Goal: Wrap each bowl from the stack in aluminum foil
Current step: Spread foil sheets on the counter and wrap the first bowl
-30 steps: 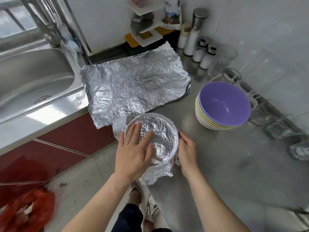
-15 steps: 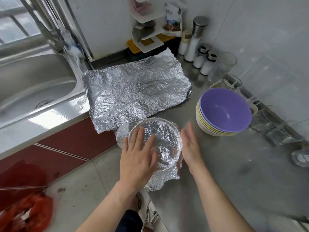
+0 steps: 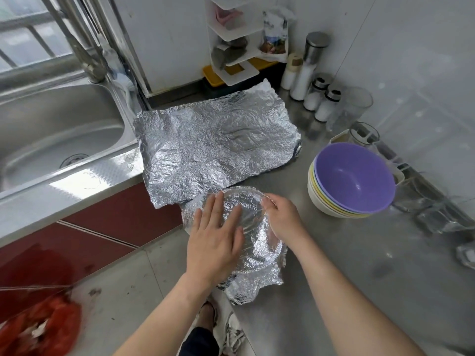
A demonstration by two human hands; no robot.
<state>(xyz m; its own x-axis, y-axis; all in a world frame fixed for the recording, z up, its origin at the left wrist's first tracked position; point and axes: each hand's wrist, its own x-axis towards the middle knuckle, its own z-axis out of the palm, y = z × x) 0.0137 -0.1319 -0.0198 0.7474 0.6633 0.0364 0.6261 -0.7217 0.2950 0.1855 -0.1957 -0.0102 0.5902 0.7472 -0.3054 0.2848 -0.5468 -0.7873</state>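
Our left hand lies flat on the foil-covered bowl at the counter edge, right hand pinching its 3 o'clock rim; we judge it nearly wrapped, the stack at 2 o'clock not yet.

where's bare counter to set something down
Bare counter lies right of the foil-covered bowl and right hand, nearer you than the bowl stack. A strip runs between foil sheet and stack. Jars and glasses crowd the wall.
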